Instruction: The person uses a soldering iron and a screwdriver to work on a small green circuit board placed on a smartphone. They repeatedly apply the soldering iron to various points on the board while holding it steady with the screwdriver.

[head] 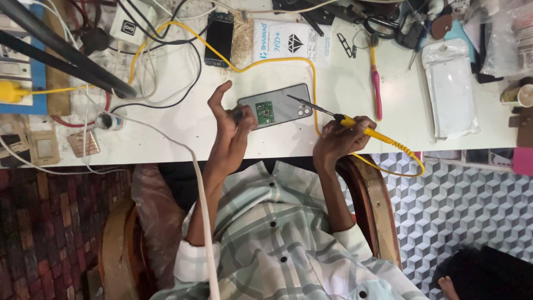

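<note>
On the white, scuffed worktop (344, 94), far to the left of both hands, a small copper-coloured ribbed square (84, 144) lies flat beside a tangle of black and white cables (166, 72).

The left hand (230, 125) rises from the worktop edge with its index finger lifted free and curled, while the thumb and other fingers pinch closed on something small and dark at their tips; what it is cannot be told. Just right of that grip, touching the fingertips, lies a grey phone (277, 105), a smooth rounded rectangle face down, with a small green circuit board (265, 113) resting on its back close to the left grip.

Above and between the two hands a dark phone-shaped slab (220, 38) lies near a white printed packet (291, 41).

The right hand (341, 139) is wrapped closed around the yellow handle of a soldering iron (333, 115). Its thin metal tip reaches up-left from this grip, over the phone's camera end. A yellow cord (400, 149) leaves the handle to the right.

Further right lie pink-handled pliers (376, 89) and a clear glossy plastic pouch (452, 91).
</note>
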